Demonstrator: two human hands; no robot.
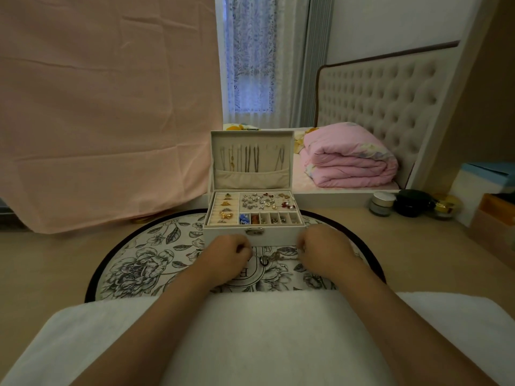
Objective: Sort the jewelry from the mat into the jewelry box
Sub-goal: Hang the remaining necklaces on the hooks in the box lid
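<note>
A white jewelry box stands open on a round floral mat with a black rim. Its upright lid has several necklaces hanging inside. The tray holds rings at the left, earrings at the upper right and small filled compartments along the front. Just in front of the box, my left hand and my right hand are both curled shut. A thin necklace with a ring-shaped pendant stretches between them just above the mat, each hand pinching one end.
A white towel covers the near edge under my forearms. At the right stand a small cream jar, a black compact, a gold-lidded jar and boxes. A pink cloth hangs at the left. A mirror is behind.
</note>
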